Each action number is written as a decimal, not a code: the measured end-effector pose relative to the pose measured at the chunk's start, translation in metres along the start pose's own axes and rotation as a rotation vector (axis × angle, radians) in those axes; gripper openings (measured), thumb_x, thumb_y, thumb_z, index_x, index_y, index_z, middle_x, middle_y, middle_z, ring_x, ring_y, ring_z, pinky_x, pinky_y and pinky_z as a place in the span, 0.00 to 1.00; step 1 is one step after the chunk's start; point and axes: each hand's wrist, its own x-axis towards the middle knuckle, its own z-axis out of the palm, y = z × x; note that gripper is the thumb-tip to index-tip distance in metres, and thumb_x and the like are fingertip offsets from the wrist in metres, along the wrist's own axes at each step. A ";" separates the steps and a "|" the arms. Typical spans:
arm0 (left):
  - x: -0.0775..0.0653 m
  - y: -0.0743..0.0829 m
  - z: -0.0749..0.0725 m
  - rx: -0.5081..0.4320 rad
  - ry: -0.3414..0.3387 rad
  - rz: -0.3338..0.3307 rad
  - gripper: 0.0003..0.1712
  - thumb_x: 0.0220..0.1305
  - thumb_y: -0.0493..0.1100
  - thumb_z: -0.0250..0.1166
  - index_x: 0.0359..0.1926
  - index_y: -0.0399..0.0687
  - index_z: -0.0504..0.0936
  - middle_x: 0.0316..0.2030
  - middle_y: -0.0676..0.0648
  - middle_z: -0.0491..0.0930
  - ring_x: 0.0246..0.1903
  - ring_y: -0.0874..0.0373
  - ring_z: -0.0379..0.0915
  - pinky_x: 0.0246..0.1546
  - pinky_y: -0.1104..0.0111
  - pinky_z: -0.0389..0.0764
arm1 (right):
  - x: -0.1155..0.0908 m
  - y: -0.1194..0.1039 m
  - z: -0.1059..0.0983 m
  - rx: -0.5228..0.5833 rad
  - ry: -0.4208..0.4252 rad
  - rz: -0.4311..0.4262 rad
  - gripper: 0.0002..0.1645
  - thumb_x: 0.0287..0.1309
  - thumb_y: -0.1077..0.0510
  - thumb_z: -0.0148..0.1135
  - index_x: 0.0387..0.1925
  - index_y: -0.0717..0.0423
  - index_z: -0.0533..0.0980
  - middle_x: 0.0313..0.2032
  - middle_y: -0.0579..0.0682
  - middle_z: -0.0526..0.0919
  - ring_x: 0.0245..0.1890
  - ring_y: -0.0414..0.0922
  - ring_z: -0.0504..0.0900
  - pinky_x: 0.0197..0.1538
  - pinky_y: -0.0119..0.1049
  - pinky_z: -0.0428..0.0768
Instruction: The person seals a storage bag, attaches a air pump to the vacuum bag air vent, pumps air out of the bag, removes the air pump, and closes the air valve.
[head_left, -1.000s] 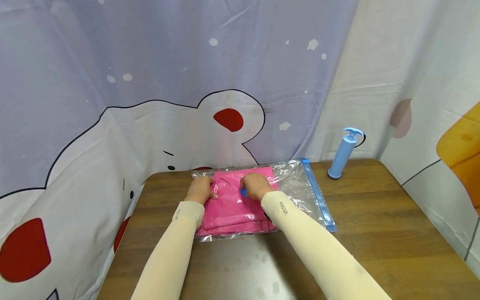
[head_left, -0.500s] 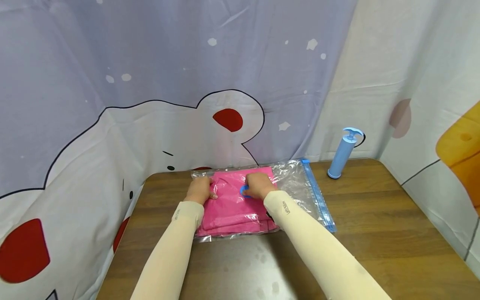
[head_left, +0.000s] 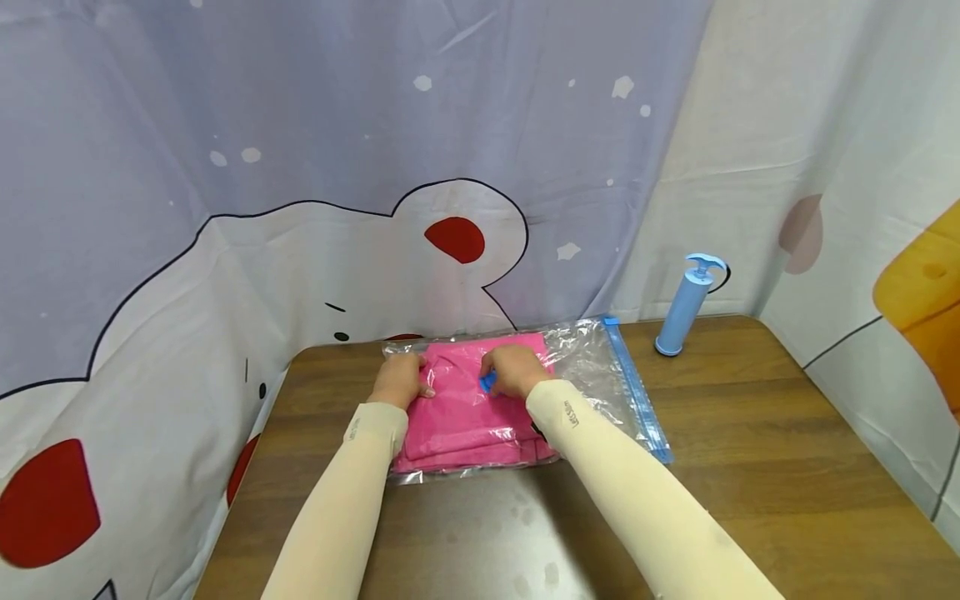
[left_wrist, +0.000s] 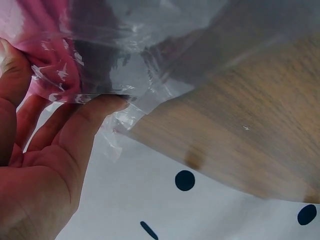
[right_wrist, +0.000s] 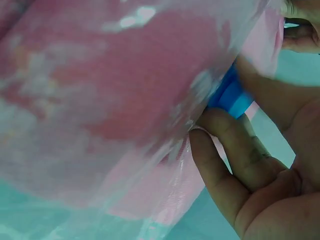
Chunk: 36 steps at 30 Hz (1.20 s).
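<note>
A clear zip storage bag [head_left: 592, 367] with folded pink cloth [head_left: 457, 425] inside lies flat near the table's back edge. At the bag's left end, my left hand [head_left: 400, 379] grips the plastic; the left wrist view shows its thumb [left_wrist: 12, 70] over the pink cloth and the other fingers under the bag. My right hand [head_left: 513, 371] pinches a round blue valve cap [head_left: 488, 382] on top of the bag. In the right wrist view the blue cap [right_wrist: 231, 95] sits between thumb and fingers, partly hidden by them.
A blue hand pump [head_left: 684, 308] stands upright at the back right of the wooden table [head_left: 765, 467]. Along the bag's right end runs a blue zip strip [head_left: 637, 387]. A printed curtain [head_left: 337, 133] hangs behind the table.
Half a second ago more of the blue cap's round rim showed; now the right hand has turned and shifted slightly left over it. The left hand keeps its place.
</note>
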 end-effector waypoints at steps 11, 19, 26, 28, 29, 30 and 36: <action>-0.012 0.014 -0.014 0.016 0.004 0.021 0.45 0.53 0.56 0.89 0.70 0.46 0.88 0.65 0.35 0.90 0.67 0.34 0.87 0.72 0.43 0.85 | -0.001 0.010 0.001 0.029 0.008 0.080 0.16 0.69 0.45 0.80 0.40 0.54 0.90 0.36 0.50 0.95 0.41 0.49 0.89 0.56 0.47 0.88; -0.001 0.002 -0.002 0.043 0.000 0.020 0.45 0.54 0.55 0.89 0.71 0.45 0.88 0.65 0.34 0.90 0.66 0.32 0.87 0.70 0.40 0.86 | 0.002 0.004 0.003 0.005 0.020 0.012 0.17 0.59 0.59 0.82 0.51 0.52 0.93 0.48 0.50 0.98 0.54 0.54 0.93 0.65 0.49 0.88; -0.002 -0.001 0.000 0.050 0.011 0.029 0.45 0.52 0.56 0.90 0.70 0.46 0.89 0.64 0.35 0.91 0.66 0.33 0.87 0.70 0.41 0.86 | 0.027 0.041 0.035 0.109 0.016 0.105 0.29 0.57 0.35 0.83 0.49 0.49 0.86 0.41 0.47 0.93 0.43 0.47 0.88 0.53 0.46 0.87; -0.002 -0.001 -0.001 0.052 0.008 0.028 0.45 0.52 0.56 0.90 0.69 0.46 0.89 0.63 0.35 0.91 0.65 0.33 0.88 0.70 0.41 0.87 | 0.036 0.052 0.048 0.102 0.026 0.109 0.26 0.58 0.32 0.81 0.39 0.47 0.84 0.32 0.44 0.88 0.36 0.44 0.83 0.46 0.44 0.85; -0.002 -0.001 -0.001 0.049 0.007 0.027 0.44 0.51 0.56 0.91 0.69 0.47 0.90 0.62 0.35 0.91 0.64 0.33 0.88 0.69 0.41 0.87 | 0.039 0.056 0.053 0.092 0.032 0.096 0.26 0.59 0.32 0.81 0.33 0.47 0.82 0.28 0.44 0.85 0.33 0.45 0.80 0.42 0.43 0.83; -0.002 -0.001 -0.001 0.047 0.006 0.026 0.44 0.51 0.56 0.91 0.68 0.47 0.90 0.61 0.35 0.92 0.63 0.34 0.89 0.68 0.41 0.88 | 0.038 0.054 0.051 0.077 0.024 0.089 0.25 0.60 0.33 0.81 0.30 0.48 0.83 0.27 0.45 0.85 0.32 0.46 0.80 0.42 0.44 0.84; -0.004 0.006 -0.006 0.018 -0.007 0.003 0.46 0.51 0.55 0.91 0.71 0.47 0.88 0.65 0.35 0.90 0.66 0.34 0.87 0.71 0.41 0.86 | 0.009 0.014 0.011 0.000 0.007 0.065 0.18 0.60 0.47 0.86 0.44 0.54 0.90 0.39 0.50 0.95 0.44 0.52 0.90 0.59 0.50 0.89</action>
